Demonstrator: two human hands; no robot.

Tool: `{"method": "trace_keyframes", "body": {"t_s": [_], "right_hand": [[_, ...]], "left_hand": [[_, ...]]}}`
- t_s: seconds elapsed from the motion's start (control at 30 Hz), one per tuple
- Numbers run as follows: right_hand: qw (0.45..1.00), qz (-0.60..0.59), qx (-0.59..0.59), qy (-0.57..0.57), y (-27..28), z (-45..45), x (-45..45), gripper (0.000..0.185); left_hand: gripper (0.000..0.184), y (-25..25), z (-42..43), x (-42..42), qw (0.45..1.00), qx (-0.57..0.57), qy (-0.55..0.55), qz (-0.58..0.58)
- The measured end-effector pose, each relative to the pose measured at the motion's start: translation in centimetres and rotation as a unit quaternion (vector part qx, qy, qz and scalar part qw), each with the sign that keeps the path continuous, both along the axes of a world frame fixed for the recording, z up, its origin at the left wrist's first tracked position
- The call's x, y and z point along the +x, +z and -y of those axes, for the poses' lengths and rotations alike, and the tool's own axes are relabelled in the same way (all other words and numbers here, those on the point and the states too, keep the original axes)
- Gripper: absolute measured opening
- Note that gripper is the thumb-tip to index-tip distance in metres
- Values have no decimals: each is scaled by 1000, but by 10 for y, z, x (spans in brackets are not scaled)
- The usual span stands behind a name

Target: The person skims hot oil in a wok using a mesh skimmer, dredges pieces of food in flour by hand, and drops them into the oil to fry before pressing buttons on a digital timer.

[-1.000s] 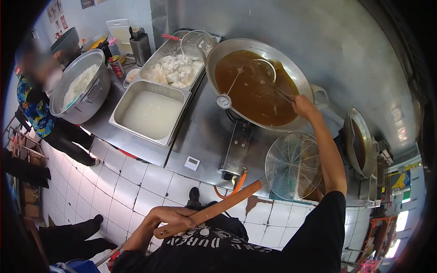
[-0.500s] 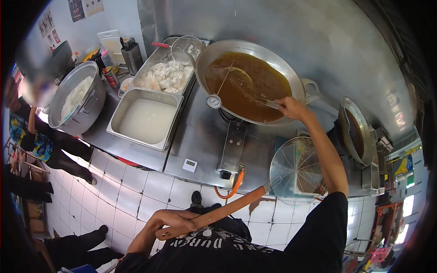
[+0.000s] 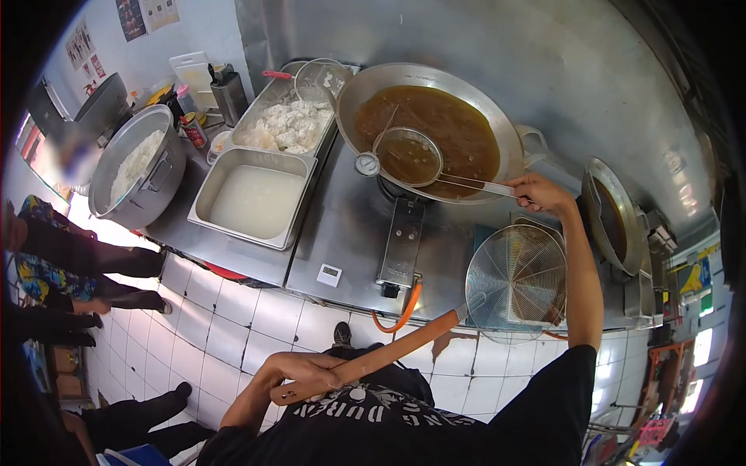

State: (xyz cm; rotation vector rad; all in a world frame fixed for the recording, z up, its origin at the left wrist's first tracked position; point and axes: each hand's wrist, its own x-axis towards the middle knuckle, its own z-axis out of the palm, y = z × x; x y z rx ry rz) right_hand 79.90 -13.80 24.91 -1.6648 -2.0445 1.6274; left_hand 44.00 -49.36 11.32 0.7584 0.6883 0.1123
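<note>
My right hand (image 3: pixel 540 194) is closed around the flat metal handle of a fine mesh skimmer (image 3: pixel 410 158). The skimmer's round head is over the near side of a large wok (image 3: pixel 509 144) of brown oil; whether it touches the oil is hard to tell. A dial thermometer (image 3: pixel 367 164) sits at the wok's left edge, its stem reaching inward. Down by my body, my left hand (image 3: pixel 311 371) grips the wooden handle of a wide spider strainer (image 3: pixel 517 279). Its wire mesh is held out to the right, beside the counter's front edge.
Left of the wok stand a steel pan of whitish liquid (image 3: pixel 256 202), a pan of floured pieces (image 3: pixel 291 124) and a large pot of white powder (image 3: pixel 132 167). A timer (image 3: pixel 329 274) lies on the counter. Another wok (image 3: pixel 610 221) is at right. People stand at left.
The skimmer's head has come up into view out of the oil, and my right hand has moved right with it. My left hand still holds the spider strainer, nearly unmoved.
</note>
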Motion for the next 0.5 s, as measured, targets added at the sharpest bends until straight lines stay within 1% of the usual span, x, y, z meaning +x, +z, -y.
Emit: {"method": "trace_keyframes", "body": {"t_s": [0.07,0.2,0.3,0.37,0.47,0.5], "right_hand": [[999,-31,-26,-21,-2,0,12,41],[996,-56,-30,-58,1,9,26,39],[996,-42,-5,-73,6,13,31,40],[992,-42,18,-119,13,20,28,41],[986,-57,44,-147,19,20,34,41],[987,-57,44,-145,23,22,33,41]], "left_hand": [[49,-5,3,0,1000,-10,6,1],[50,0,1,0,1000,-20,-8,-3],[50,-2,2,0,1000,-11,4,-18],[50,2,1,2,1000,9,8,-24],[49,9,0,3,999,21,12,-35],[49,5,1,2,999,20,14,-35]]}}
